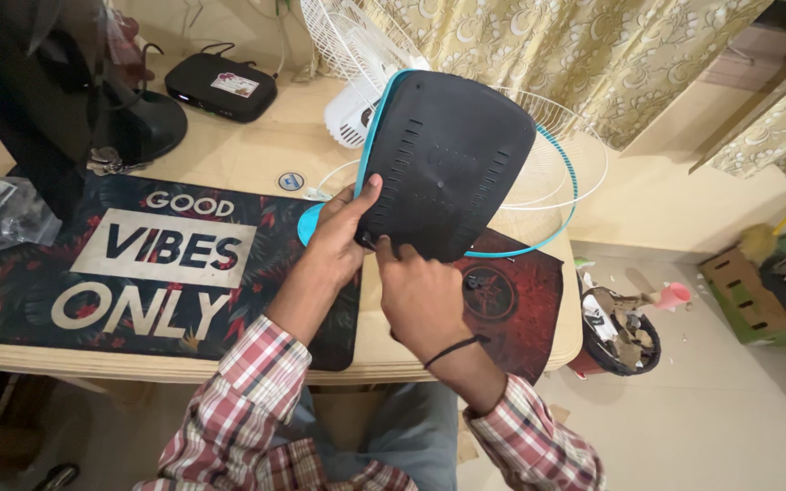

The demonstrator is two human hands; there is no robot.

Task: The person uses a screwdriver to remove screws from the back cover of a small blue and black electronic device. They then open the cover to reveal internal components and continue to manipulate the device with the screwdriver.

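Note:
My left hand (337, 232) grips the left edge of a black, vented plastic panel with a teal rim (448, 159), thumb pressed on its face. The panel is tilted up over the wooden desk (256, 155). My right hand (416, 291) holds the panel's lower edge, fingers curled at its bottom. Behind the panel lies a white wire fan guard with a teal ring (561, 173), and a white fan body with its grille (347, 55) stands further back. A red mat (520, 300) lies under the panel.
A large dark desk mat with white lettering (138, 264) covers the desk's left. A black router box (220, 86) and a monitor stand (138, 123) sit at the back. A bin of scraps (625, 336) and a cardboard box (743, 291) are on the floor at right.

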